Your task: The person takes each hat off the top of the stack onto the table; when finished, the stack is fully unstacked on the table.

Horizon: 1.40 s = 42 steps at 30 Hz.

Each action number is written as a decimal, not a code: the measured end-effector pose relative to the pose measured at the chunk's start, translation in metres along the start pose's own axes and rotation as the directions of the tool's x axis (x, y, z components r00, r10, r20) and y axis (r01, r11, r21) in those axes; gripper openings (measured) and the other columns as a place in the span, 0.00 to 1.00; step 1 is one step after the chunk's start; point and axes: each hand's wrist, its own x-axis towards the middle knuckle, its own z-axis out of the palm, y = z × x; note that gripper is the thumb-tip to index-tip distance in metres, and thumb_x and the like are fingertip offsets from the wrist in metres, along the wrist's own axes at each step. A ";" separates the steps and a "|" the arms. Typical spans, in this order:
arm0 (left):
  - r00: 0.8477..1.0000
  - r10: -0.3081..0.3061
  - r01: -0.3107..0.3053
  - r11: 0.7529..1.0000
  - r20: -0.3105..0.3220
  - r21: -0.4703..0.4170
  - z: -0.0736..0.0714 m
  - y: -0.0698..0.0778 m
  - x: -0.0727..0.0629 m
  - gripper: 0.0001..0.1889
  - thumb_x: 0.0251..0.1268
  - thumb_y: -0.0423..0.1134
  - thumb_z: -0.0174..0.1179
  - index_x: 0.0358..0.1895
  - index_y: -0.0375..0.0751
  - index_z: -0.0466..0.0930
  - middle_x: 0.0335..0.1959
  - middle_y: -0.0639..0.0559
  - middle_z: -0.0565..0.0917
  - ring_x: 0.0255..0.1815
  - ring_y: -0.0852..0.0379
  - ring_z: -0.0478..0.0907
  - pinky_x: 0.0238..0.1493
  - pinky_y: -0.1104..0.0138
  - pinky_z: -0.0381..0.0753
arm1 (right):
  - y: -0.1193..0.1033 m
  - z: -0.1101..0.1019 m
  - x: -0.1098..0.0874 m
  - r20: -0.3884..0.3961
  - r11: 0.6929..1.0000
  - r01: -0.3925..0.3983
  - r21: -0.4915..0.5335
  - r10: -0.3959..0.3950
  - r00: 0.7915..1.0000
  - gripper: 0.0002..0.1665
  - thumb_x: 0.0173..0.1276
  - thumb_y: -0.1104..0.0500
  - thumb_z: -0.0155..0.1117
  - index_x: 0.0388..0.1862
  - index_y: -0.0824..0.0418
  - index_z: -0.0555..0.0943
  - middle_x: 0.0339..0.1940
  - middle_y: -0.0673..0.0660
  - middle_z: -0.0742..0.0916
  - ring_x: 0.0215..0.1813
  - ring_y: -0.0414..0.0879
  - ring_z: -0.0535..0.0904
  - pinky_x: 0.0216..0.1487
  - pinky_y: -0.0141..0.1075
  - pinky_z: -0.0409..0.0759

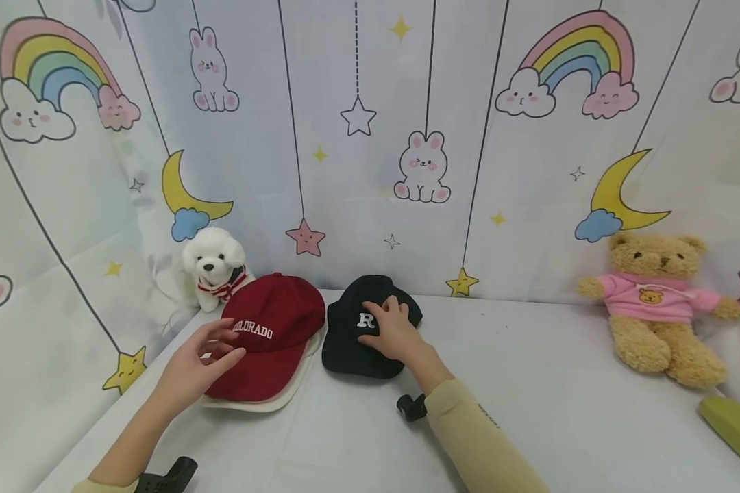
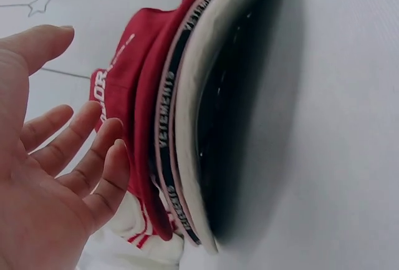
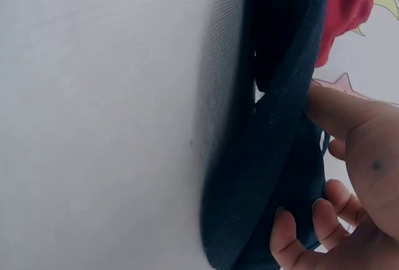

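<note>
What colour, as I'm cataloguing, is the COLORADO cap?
Dark red; the COLORADO cap shows best in the head view.

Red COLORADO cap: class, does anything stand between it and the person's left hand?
Nothing visible stands between the left hand and the red cap. A pale brim lies below the red one, not in between; whether they touch is unclear.

Booth-like display corner, nursery decor; home or studio, cannot tell. White table (image 1: 506,418). Behind and left of table: cloth backdrop (image 1: 253,171), printed rainbows (image 1: 43,42), rabbits (image 1: 422,174). On table's back left: plush dog (image 1: 212,259); table's right: teddy bear (image 1: 660,308).
</note>
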 end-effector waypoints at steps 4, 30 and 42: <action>1.000 -0.016 0.016 1.000 -0.005 -0.001 0.000 -0.005 -0.001 0.33 0.69 0.44 0.66 0.73 0.38 0.65 0.58 0.42 0.79 0.48 0.66 0.76 0.46 0.74 0.77 | -0.002 -0.002 0.000 -0.005 1.000 -0.002 -0.005 0.002 1.000 0.41 0.66 0.47 0.73 0.76 0.51 0.69 0.48 0.56 0.67 0.54 0.56 0.62 0.46 0.44 0.80; 0.981 -0.195 0.195 0.980 -0.005 0.026 -0.007 -0.037 -0.001 0.41 0.70 0.57 0.63 0.76 0.36 0.58 0.66 0.33 0.70 0.61 0.36 0.71 0.43 0.62 0.82 | -0.069 0.005 0.023 -0.100 0.915 0.179 0.361 -0.153 0.983 0.37 0.72 0.51 0.66 0.76 0.59 0.67 0.60 0.62 0.78 0.60 0.58 0.76 0.52 0.45 0.82; 0.943 -0.323 0.324 0.946 0.077 0.010 -0.009 -0.051 0.001 0.46 0.69 0.60 0.61 0.78 0.34 0.53 0.68 0.32 0.68 0.62 0.37 0.71 0.45 0.62 0.80 | -0.095 0.029 0.027 -0.106 0.841 0.152 0.518 -0.114 0.988 0.39 0.70 0.52 0.69 0.75 0.62 0.68 0.51 0.55 0.80 0.51 0.47 0.76 0.46 0.34 0.81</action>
